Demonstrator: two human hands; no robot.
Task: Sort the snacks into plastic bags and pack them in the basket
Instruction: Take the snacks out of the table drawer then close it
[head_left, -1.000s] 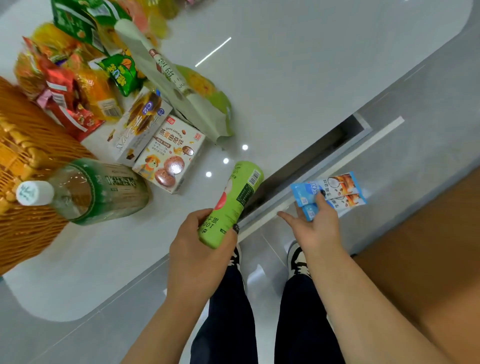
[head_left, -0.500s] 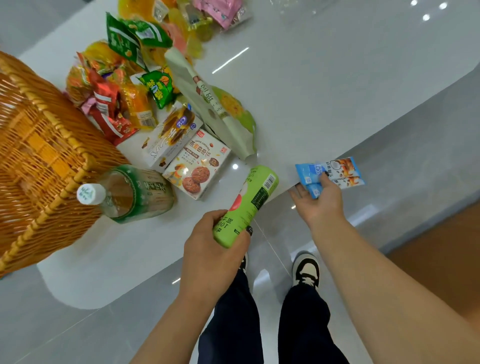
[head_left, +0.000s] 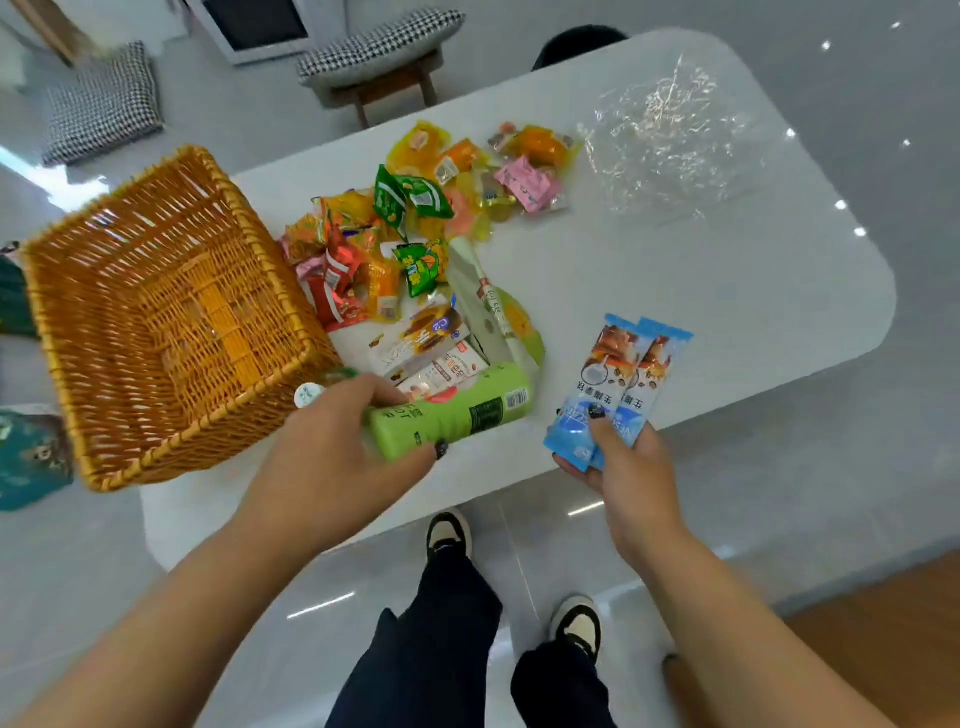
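Now both hands grip snacks: left hand (head_left: 332, 457) green tube (head_left: 457, 413), right hand (head_left: 631, 467) sachets (head_left: 618, 384).

A light green cylindrical tube (head_left: 457, 415) was held lying nearly level, its barcoded end turned toward 3 o'clock, above the near edge of the table. Two blue sachets (head_left: 613, 384), printed with brown pictures, were held overlapped and fanned upright at 3 o'clock of the tube. A woven orange basket (head_left: 104, 332), tilted with its opening upward, was set at 9 o'clock. Loose coloured snack packets (head_left: 415, 208) were strewn toward 12 o'clock, with two biscuit boxes (head_left: 431, 348) nearer. Crumpled clear plastic bags (head_left: 670, 140) were laid at 1 o'clock.
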